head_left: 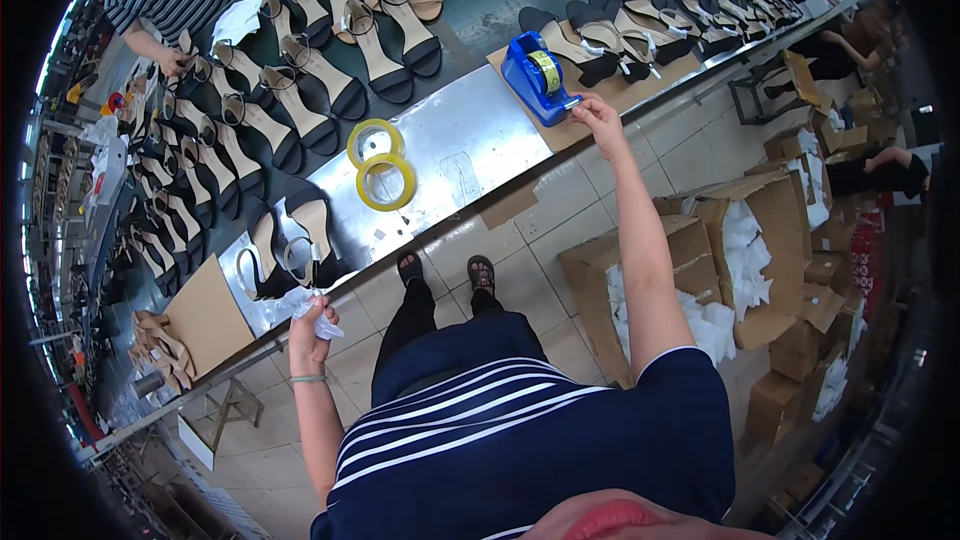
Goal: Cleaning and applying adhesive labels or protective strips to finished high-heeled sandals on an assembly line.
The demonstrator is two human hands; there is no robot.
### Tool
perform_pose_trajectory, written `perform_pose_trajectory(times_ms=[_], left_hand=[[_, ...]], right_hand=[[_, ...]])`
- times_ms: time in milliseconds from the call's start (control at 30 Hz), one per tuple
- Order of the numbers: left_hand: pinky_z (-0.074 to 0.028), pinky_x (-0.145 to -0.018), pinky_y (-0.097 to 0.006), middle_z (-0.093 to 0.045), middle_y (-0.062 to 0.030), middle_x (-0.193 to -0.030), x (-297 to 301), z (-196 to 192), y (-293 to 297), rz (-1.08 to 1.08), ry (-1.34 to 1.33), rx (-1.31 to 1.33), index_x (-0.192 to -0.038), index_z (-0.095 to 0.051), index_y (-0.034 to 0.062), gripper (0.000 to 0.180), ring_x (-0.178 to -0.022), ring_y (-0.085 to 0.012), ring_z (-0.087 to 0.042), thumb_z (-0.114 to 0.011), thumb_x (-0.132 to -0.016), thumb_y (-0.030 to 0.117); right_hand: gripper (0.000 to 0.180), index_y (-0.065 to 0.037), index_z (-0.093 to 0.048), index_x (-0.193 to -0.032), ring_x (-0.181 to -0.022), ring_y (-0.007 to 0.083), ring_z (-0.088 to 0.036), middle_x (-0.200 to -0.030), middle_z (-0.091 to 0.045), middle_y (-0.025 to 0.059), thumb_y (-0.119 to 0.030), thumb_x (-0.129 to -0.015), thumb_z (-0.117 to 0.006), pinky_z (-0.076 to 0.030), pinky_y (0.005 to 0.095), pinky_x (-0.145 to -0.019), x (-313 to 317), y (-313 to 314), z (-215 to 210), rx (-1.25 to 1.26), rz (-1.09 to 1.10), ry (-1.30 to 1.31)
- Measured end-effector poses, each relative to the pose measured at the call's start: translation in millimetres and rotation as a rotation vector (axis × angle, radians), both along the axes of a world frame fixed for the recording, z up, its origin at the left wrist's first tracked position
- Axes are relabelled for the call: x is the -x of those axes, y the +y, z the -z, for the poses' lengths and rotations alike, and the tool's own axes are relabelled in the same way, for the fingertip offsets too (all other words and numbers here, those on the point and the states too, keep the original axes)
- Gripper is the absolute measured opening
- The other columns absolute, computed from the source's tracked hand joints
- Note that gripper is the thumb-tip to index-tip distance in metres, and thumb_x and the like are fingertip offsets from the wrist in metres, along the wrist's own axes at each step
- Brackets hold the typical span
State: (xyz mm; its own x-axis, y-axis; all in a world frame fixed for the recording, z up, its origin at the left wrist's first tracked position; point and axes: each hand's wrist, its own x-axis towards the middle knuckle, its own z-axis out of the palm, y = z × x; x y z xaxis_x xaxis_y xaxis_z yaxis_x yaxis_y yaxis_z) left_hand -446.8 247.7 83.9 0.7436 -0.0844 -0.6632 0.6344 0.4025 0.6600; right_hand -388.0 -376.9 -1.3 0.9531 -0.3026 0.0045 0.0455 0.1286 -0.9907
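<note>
At the front of the tape dispenser [540,80], a blue one with a yellow roll, my right hand [597,125] pinches the tape's end by the cutting edge. My left hand [308,332] is closed around crumpled white tissue paper [326,326] just off the table's near edge. Right beyond it lie two black sandals [308,208] with beige insoles; whether my left hand also touches one, I cannot tell. Two yellow tape rolls [385,183] lie overlapping on the metal tabletop [450,140] between my hands.
Rows of sandals [290,110] cover the table's far and left parts, with more sandals [640,25] at the right. A co-worker's hand [174,62] is among the far-left ones. Cartons [755,240] with white paper stand on the floor at right. Tan shoes [160,350] sit at the left end.
</note>
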Motion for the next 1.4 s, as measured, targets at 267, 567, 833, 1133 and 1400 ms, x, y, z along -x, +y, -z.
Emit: perform_pose_trajectory(times_ms=[267, 567, 833, 1133, 1400], left_hand=[[-0.044, -0.058, -0.027, -0.056, -0.0072, -0.084, -8, 0, -11, 0.066, -0.044, -0.008, -0.096, -0.052, -0.0013, 0.013, -0.065, -0.0141, -0.05, -0.055, -0.087, 0.007], [-0.047, -0.061, -0.027, -0.055, -0.0044, -0.075, 6, -11, -11, 0.068, -0.083, -0.023, -0.093, -0.053, 0.0024, 0.01, -0.066, -0.014, -0.054, -0.059, -0.087, 0.007], [-0.051, -0.057, -0.028, -0.061, -0.0094, -0.081, 5, -3, -9, -0.069, -0.101, -0.073, -0.1, -0.056, -0.0045, 0.018, -0.065, -0.015, -0.059, -0.06, -0.083, 0.0], [-0.049, -0.057, -0.024, -0.062, -0.0082, -0.077, 5, -10, -5, -0.033, -0.131, 0.006, -0.1, -0.057, -0.005, 0.019, -0.062, -0.0126, -0.059, -0.061, -0.084, 0.004], [-0.046, -0.056, -0.025, -0.062, -0.0089, -0.076, 6, 6, 2, -0.08, -0.117, 0.142, -0.098, -0.058, -0.0052, 0.019, -0.061, -0.0137, -0.057, -0.064, -0.082, 0.003]], right_hand=[[0.008, 0.002, -0.064, -0.074, -0.092, 0.0171, -0.058, -0.116, -0.055, 0.0094, -0.003, -0.08, -0.063, -0.047, 0.0283, -0.078, -1, -1, 37, 0.075, 0.216, -0.106], [0.021, -0.003, -0.061, -0.097, -0.078, 0.0091, -0.057, -0.085, -0.061, 0.0026, -0.02, -0.085, -0.066, -0.045, 0.0229, -0.063, 53, 91, 5, 0.07, 0.458, 0.2], [0.007, 0.0, -0.063, -0.086, -0.075, 0.0086, -0.059, -0.083, -0.064, 0.0039, -0.002, -0.08, -0.066, -0.048, 0.0221, -0.068, 46, 295, -89, 0.012, -0.606, 0.242], [0.011, 0.003, -0.066, -0.091, -0.074, 0.0064, -0.062, -0.081, -0.067, 0.0045, 0.001, -0.08, -0.064, -0.049, 0.0198, -0.064, -3, 427, -129, 0.166, -1.083, 0.134], [0.077, -0.021, -0.037, -0.14, -0.057, 0.0051, -0.037, -0.061, -0.046, -0.0032, 0.004, -0.074, -0.067, -0.038, 0.0219, -0.056, -4, 449, -135, 0.424, -1.072, 0.052]])
